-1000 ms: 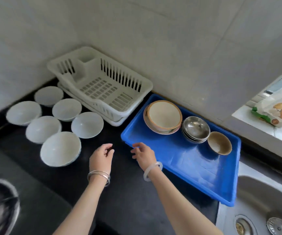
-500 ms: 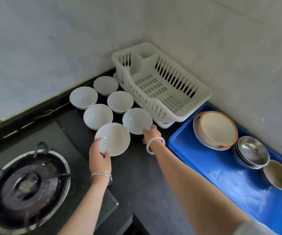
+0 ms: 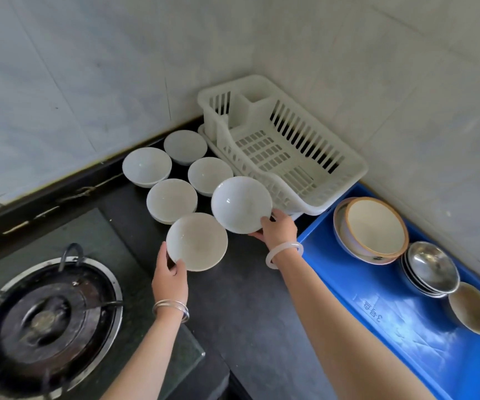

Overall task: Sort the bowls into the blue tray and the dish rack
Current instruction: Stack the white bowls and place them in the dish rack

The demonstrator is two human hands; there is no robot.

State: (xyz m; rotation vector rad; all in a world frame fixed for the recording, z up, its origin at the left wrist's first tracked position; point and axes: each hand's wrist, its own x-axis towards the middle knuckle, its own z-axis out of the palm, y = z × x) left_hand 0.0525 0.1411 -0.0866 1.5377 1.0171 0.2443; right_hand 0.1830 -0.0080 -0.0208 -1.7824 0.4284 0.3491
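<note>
Several white bowls stand on the dark counter left of the white dish rack (image 3: 334, 157), which holds nothing. My left hand (image 3: 169, 280) grips the near rim of one white bowl (image 3: 197, 241). My right hand (image 3: 279, 229) grips the rim of a second white bowl (image 3: 240, 203), lifted and tilted in front of the rack. The blue tray (image 3: 406, 336) at the right holds a cream bowl with a brown rim (image 3: 375, 226), a stack of steel bowls (image 3: 432, 268) and a small brown bowl (image 3: 472, 308).
A gas burner (image 3: 45, 319) on a glass hob sits at the near left. Tiled walls meet in the corner behind the rack. Bare black counter (image 3: 247, 307) lies between my arms.
The view swung left to the white bowls. Both hands reached from the tray's edge to the bowls and took hold of one each; the right one has lifted its bowl.
</note>
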